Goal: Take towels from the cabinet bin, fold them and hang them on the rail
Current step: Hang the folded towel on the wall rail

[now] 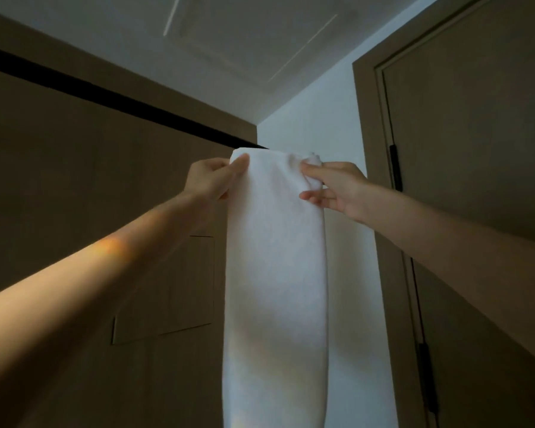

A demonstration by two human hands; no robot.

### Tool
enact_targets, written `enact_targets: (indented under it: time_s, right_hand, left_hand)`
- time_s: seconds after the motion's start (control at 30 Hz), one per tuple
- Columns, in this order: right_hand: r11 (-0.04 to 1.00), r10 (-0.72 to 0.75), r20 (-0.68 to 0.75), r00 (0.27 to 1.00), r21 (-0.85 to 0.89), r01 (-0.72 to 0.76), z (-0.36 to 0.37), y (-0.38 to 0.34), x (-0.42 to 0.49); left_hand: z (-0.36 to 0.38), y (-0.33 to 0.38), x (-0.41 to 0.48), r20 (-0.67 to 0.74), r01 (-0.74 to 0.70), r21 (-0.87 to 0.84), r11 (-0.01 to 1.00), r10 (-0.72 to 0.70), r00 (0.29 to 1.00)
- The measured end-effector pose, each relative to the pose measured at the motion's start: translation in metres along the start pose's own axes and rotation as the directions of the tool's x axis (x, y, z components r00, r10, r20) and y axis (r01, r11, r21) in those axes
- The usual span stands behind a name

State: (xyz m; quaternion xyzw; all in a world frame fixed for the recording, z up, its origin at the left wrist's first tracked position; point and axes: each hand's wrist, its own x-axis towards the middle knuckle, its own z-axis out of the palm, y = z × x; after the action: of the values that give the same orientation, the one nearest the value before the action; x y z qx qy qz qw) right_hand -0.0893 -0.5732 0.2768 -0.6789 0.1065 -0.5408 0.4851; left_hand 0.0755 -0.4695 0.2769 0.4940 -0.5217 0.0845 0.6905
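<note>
Towel (275,257): white, folded into a long narrow strip, draped over the end of the black rail (105,95) at frame centre. It hangs straight down and runs out of the bottom edge. The rail slants from upper left to centre across the brown wall (74,186).

Left hand (209,180): pinches the towel's top left corner, thumb on the front face, fingers curled behind.

Right hand (334,188): grips the top right corner, where the fabric is bunched; lower fingers lie straighter along the towel's right edge.

Door (476,149): brown, closed, at frame right.
</note>
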Motion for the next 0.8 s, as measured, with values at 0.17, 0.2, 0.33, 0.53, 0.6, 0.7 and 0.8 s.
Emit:
enact_targets:
  time_s: [0.17, 0.2, 0.33, 0.53, 0.6, 0.7, 0.8]
  right_hand:
    - [0.993, -0.026, 0.035, 0.999, 0.120, 0.021, -0.021, 0.005, 0.057]
    - [0.985, -0.031, 0.044, 0.999, 0.168, 0.023, -0.025, 0.006, 0.070]
    - [0.951, -0.064, 0.068, 0.996, 0.307, 0.040, -0.040, 0.011, 0.119]
    - [0.906, -0.089, 0.137, 0.987, 0.422, 0.023, -0.061, 0.014, 0.189]
    - [0.884, -0.097, 0.155, 0.983, 0.466, 0.014, -0.066, 0.016, 0.210]
    - [0.828, -0.123, 0.177, 0.976, 0.561, 0.002, -0.067, 0.020, 0.238]
    - [0.748, -0.155, 0.172, 0.973, 0.663, 0.001, -0.062, 0.020, 0.263]
  left_hand:
    - [0.033, -0.007, 0.047, -0.037, -0.082, 0.061, 0.995, 0.085, 0.996]
    - [0.040, -0.008, 0.056, -0.051, -0.105, 0.110, 0.988, 0.111, 0.993]
    - [0.074, -0.014, 0.086, -0.098, -0.235, 0.331, 0.914, 0.281, 0.955]
    - [0.112, -0.024, 0.131, -0.123, -0.277, 0.508, 0.815, 0.387, 0.914]
    - [0.121, -0.031, 0.139, -0.049, -0.281, 0.678, 0.679, 0.424, 0.904]
    - [0.129, -0.045, 0.139, 0.045, -0.391, 0.796, 0.463, 0.599, 0.800]
    - [0.131, -0.057, 0.145, 0.152, -0.429, 0.841, 0.330, 0.617, 0.772]
